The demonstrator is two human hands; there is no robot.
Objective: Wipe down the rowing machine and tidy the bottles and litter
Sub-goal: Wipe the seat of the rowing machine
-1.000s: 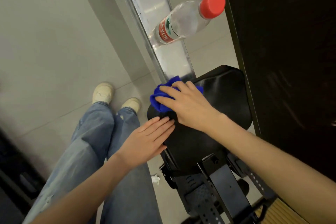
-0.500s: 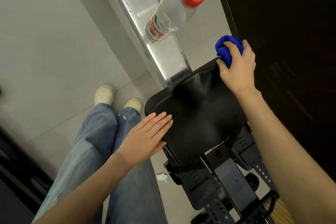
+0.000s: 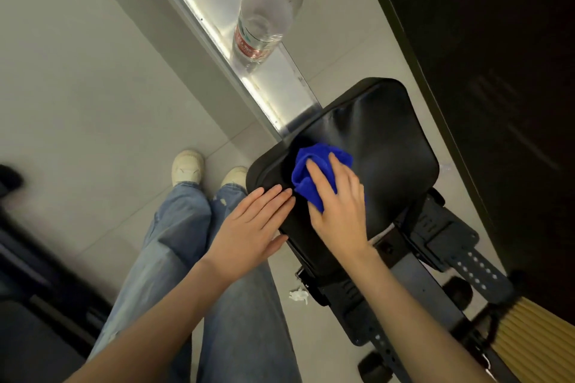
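The right hand (image 3: 337, 218) presses a bunched blue cloth (image 3: 314, 177) onto the black padded seat (image 3: 382, 146), the left hand (image 3: 249, 233) lies flat and released on the seat's edge, while the clear red-capped plastic bottle (image 3: 267, 19) on the steel rail (image 3: 217, 19) and crumpled white litter (image 3: 298, 295) on the floor remain untidied.

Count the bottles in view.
1. A clear bottle with a red cap stands on the rowing machine's metal rail, beyond the black seat. Others may be out of frame.
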